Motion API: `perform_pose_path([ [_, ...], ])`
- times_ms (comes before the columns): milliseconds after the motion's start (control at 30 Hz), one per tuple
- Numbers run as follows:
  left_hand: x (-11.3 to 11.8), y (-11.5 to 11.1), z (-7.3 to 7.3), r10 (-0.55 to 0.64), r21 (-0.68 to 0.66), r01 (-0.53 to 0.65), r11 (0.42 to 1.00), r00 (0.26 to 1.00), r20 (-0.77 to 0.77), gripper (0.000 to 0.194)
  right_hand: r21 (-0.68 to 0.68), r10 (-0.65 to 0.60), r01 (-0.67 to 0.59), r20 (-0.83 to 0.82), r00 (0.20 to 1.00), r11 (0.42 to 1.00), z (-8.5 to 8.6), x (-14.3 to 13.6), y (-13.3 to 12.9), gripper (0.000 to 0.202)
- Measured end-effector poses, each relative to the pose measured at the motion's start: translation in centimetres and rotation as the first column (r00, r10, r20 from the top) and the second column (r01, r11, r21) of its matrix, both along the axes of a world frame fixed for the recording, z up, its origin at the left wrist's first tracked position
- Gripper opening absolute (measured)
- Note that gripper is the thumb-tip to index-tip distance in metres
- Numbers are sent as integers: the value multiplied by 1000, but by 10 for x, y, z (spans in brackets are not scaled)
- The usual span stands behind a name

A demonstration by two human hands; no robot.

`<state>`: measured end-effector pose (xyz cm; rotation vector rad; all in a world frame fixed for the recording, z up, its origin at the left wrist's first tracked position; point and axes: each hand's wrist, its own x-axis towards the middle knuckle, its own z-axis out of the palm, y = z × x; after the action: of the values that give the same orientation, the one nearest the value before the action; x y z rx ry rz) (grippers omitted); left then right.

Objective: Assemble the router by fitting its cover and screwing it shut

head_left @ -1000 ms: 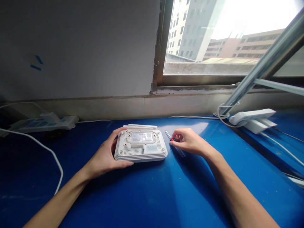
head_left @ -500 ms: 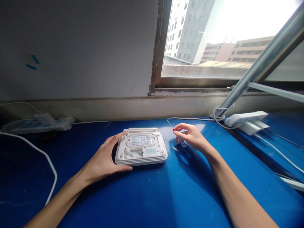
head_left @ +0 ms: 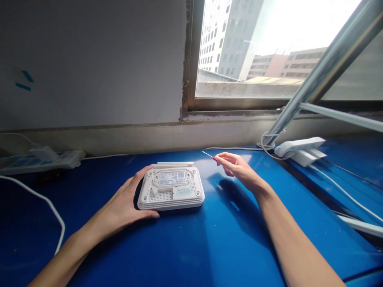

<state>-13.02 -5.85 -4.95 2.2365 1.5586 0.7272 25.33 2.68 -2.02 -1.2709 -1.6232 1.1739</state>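
A white router (head_left: 170,191) rests on the blue table with its vented, labelled underside up and its antennas folded along the far edge. Screw holes show at its corners. My left hand (head_left: 125,199) grips its left end, thumb along the near side and fingers at the far side. To the right of the router, my right hand (head_left: 235,165) is raised over the table, closed on a small screwdriver (head_left: 208,154). The thin metal shaft points left and away from me, with a bit of red at the fingertips. Most of the handle is hidden in the hand.
A power strip (head_left: 60,159) with a plug lies at the back left, a white cable (head_left: 44,195) curving in front of it. At the back right, another power strip (head_left: 299,147) sits beside a slanted metal pole (head_left: 311,79). A window (head_left: 254,52) is behind.
My right hand has lifted slightly and turned the screwdriver, so its shaft lies flatter and points more to the left. My left hand still grips the router. The whole view has shifted a little.
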Motion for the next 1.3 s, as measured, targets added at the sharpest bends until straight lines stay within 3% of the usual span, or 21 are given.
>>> perform_pose_path([
  [67, -2, -1, 4, 12, -14, -13, 1000, 999, -46, 121, -18, -1, 1, -8, 1000, 1000, -1, 1, 1, 49],
  [167, 0, 1, 15, 13, 5, -13, 1000, 989, -144, 106, -21, -14, 14, -19, 1000, 1000, -2, 0, 2, 50],
  [233, 6, 6, 24, -29, 26, 34, 999, 982, -186, 100, -6, -20, 20, -22, 1000, 1000, -2, 0, 2, 50],
  [333, 21, 20, 34, -158, 17, 167, 986, 957, -245, 108, 23, 4, -3, -23, 1000, 1000, 2, 0, 0, 47],
  [467, 42, 30, 29, -279, -8, 287, 958, 922, -267, 95, 45, 87, -86, -17, 996, 995, 9, 3, -6, 41],
  [667, 50, 26, 23, -253, 12, 267, 964, 925, -285, 103, 17, 180, -181, 40, 983, 983, 14, 3, -10, 33],
  [867, 62, 31, 37, -300, -24, 304, 952, 918, -259, 107, 20, 143, -144, 47, 989, 989, 8, 2, -6, 33],
  [1000, 66, 31, 37, -307, -12, 315, 949, 914, -265, 102, 34, 119, -121, 45, 992, 992, 9, 0, -6, 34],
  [1167, 38, 21, 26, -269, 35, 287, 957, 927, -260, 98, 70, 153, -172, 223, 963, 983, 35, -6, 1, 37],
  [1300, 19, 14, 12, -230, 41, 244, 969, 951, -208, 91, 48, 274, -353, 534, 799, 934, 74, -22, 12, 30],
])
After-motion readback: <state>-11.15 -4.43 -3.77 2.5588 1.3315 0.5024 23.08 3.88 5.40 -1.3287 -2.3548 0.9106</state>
